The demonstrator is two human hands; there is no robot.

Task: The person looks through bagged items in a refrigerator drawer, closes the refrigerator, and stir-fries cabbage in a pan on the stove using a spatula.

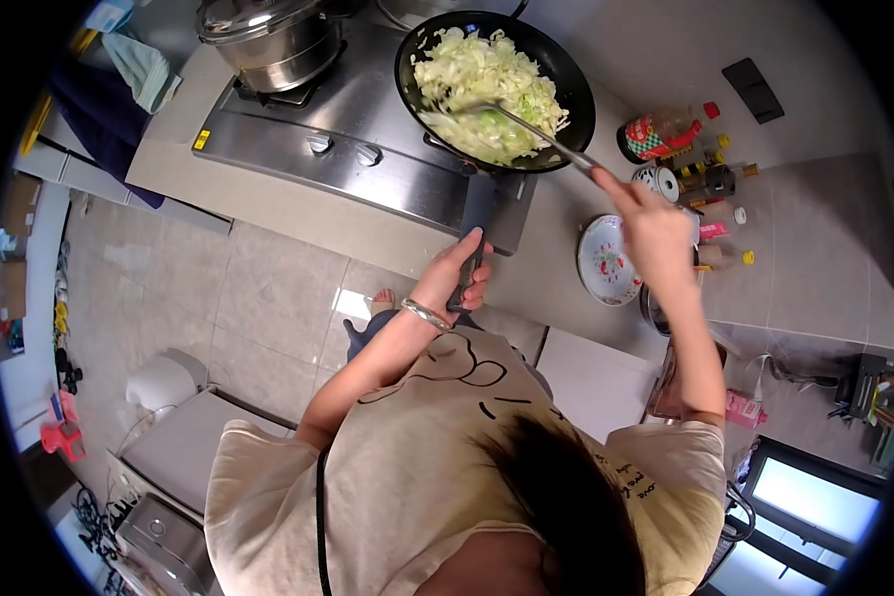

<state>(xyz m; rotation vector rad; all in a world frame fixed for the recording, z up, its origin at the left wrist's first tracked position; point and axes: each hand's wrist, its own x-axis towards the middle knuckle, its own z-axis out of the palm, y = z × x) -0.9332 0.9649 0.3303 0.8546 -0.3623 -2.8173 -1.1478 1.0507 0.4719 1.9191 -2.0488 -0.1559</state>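
Observation:
A black wok full of chopped pale green cabbage sits on the right side of the steel gas stove. My left hand is wrapped round the wok's dark handle, which points toward me. In my right hand is the long metal handle of a spatula; its head is among the cabbage at the wok's middle and is partly hidden by it. My right hand is slightly blurred, above the counter to the right of the wok.
A steel pot with a lid stands on the left burner. Right of the wok are a flowered plate, a patterned jar, a red-labelled bottle and several other bottles along the wall. Stove knobs face me.

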